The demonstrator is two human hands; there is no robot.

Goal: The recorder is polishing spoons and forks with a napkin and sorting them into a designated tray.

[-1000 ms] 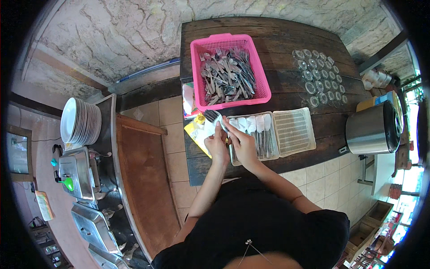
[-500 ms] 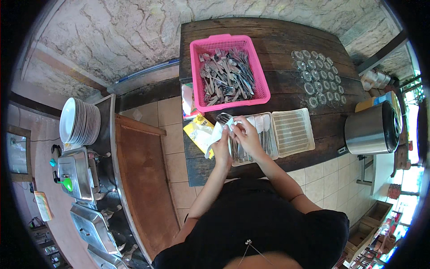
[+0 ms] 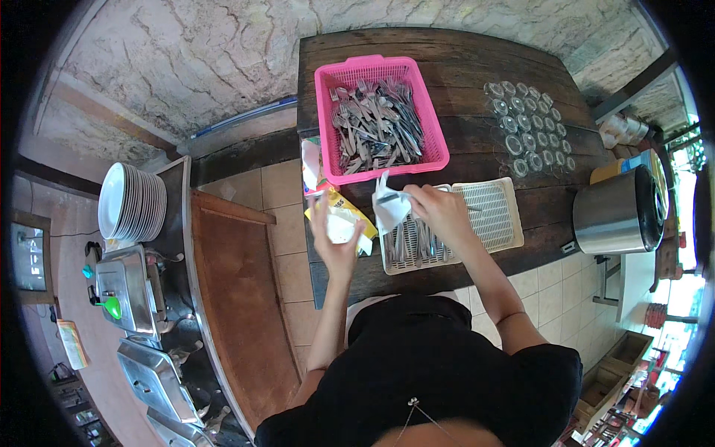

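Far left: steel chafing dishes (image 3: pixel 123 279) beside stacked white plates (image 3: pixel 134 201). Left hand (image 3: pixel 334 246) grips nothing, fingers spread, at a yellow packet (image 3: pixel 328 215) with white paper showing; contact unclear. Pink basket (image 3: pixel 387 176): loose forks and other cutlery (image 3: pixel 376 127), heaped. Below its front rim, white napkin (image 3: pixel 389 210) pinched in right hand (image 3: pixel 441 212), above cream basket (image 3: pixel 418 266) with lengthwise cutlery handles (image 3: pixel 424 242). Adjoining: second cream basket (image 3: pixel 515 220), slatted bottom visible. Further right: rows of glasses (image 3: pixel 529 130), steel pot (image 3: pixel 611 214).

Surface: dark plank table (image 3: pixel 477 56). Room: rough plaster wall (image 3: pixel 223 59), tiled floor (image 3: pixel 287 257).
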